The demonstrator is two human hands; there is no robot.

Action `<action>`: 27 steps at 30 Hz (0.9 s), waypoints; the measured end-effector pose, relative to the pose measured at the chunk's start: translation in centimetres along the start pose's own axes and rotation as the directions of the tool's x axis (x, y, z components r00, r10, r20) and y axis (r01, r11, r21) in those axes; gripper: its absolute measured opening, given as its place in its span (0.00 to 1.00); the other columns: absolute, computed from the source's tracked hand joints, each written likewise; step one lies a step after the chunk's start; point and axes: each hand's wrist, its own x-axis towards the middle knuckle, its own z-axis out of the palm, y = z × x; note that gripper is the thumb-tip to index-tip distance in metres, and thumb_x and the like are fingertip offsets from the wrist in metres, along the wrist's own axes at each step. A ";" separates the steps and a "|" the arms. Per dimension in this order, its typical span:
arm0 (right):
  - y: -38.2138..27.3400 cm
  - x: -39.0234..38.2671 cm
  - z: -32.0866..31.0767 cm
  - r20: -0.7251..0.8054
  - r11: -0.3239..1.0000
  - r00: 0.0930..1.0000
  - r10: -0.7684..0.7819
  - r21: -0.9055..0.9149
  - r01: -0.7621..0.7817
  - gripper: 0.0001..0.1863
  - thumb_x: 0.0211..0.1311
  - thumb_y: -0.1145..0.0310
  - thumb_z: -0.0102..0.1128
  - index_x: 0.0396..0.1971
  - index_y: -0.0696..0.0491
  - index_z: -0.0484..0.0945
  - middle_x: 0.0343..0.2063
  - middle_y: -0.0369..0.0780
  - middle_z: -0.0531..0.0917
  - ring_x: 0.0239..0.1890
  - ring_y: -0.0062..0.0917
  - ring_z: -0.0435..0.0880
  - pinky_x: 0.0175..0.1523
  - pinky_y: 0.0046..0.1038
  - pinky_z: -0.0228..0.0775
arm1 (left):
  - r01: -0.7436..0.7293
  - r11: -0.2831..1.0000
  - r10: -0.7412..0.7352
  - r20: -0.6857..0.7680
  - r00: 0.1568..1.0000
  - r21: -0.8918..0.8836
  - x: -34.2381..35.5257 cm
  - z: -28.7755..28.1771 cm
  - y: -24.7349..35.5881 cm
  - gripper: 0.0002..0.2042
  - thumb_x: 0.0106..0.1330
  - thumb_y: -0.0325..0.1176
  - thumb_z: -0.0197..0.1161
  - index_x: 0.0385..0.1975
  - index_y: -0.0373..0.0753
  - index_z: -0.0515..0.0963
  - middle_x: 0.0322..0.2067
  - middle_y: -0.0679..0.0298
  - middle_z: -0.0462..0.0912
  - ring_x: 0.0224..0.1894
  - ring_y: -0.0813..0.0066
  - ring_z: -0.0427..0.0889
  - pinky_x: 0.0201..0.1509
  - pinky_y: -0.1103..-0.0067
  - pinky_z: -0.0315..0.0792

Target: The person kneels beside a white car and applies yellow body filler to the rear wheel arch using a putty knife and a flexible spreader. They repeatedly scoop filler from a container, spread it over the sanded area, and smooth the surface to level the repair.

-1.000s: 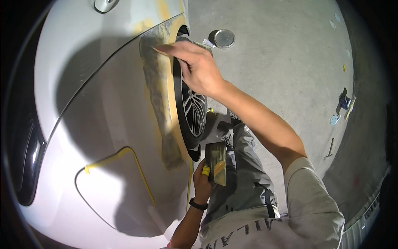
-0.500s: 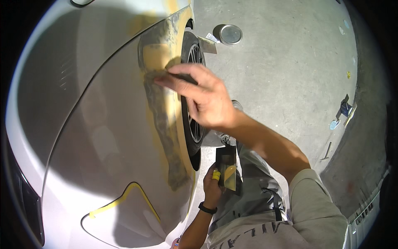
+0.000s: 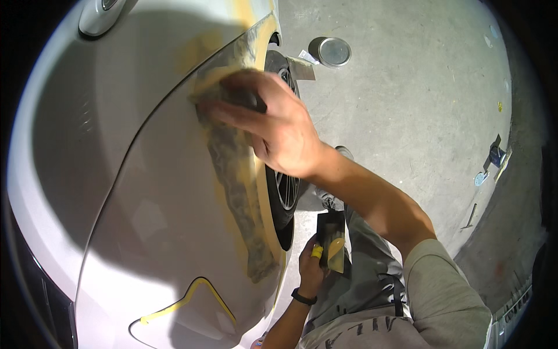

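Observation:
My right hand (image 3: 276,134) presses a dark spreader (image 3: 241,100) flat against the white car panel (image 3: 145,198), near the top of a strip of yellowish-grey filler (image 3: 238,198) that follows the wheel arch. The fingers are closed on the spreader. Lower down, beside the wheel (image 3: 286,192), my left hand (image 3: 311,270) grips a small dark board (image 3: 331,238) smeared with tan filler; a yellow cap or finger cover shows at its edge. A dark band is on that wrist.
A round metal can (image 3: 333,51) and a scrap of card stand on the concrete floor (image 3: 407,104) behind the wheel. Small tools (image 3: 491,160) lie at the right. A yellow tape line (image 3: 186,299) marks the lower panel. My grey trousers fill the bottom.
My right hand has slid with the spreader from the arch's upper edge onto the filler strip, and the view has come closer to the panel. The left hand keeps the board.

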 end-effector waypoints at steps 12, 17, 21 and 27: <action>2.4 2.7 -0.3 -0.094 0.984 0.980 -0.176 -0.039 0.174 0.28 0.53 0.87 0.61 0.51 0.46 0.92 0.47 0.45 0.85 0.45 0.37 0.87 0.47 0.34 0.83 | -0.057 0.992 0.060 0.022 0.998 -0.112 0.5 0.4 0.1 0.23 0.80 0.30 0.47 0.71 0.29 0.69 0.56 0.58 0.83 0.51 0.77 0.83 0.55 0.80 0.78; 0.2 1.5 0.4 -0.100 0.997 0.992 -0.077 -0.021 0.075 0.35 0.47 0.92 0.58 0.54 0.46 0.90 0.49 0.45 0.85 0.47 0.38 0.87 0.50 0.35 0.84 | -0.041 0.999 0.040 -0.022 0.999 -0.029 0.5 0.1 -0.3 0.21 0.81 0.31 0.47 0.70 0.30 0.72 0.53 0.60 0.84 0.49 0.80 0.82 0.53 0.83 0.76; -2.6 -0.6 -0.8 0.040 0.995 0.994 0.100 0.009 -0.101 0.30 0.53 0.81 0.60 0.57 0.42 0.89 0.50 0.47 0.81 0.54 0.43 0.81 0.58 0.38 0.79 | 0.031 0.981 -0.016 0.078 0.997 -0.189 0.8 0.7 -1.3 0.20 0.82 0.31 0.47 0.68 0.34 0.73 0.43 0.63 0.86 0.30 0.84 0.78 0.30 0.85 0.70; -6.6 -3.6 -1.5 0.029 0.978 0.980 0.199 0.052 -0.200 0.38 0.43 0.87 0.63 0.58 0.43 0.89 0.52 0.48 0.80 0.54 0.44 0.82 0.57 0.40 0.79 | 0.019 0.999 -0.019 0.034 0.999 -0.027 1.2 1.1 -2.7 0.21 0.79 0.29 0.45 0.69 0.36 0.73 0.34 0.66 0.84 0.19 0.85 0.73 0.19 0.85 0.64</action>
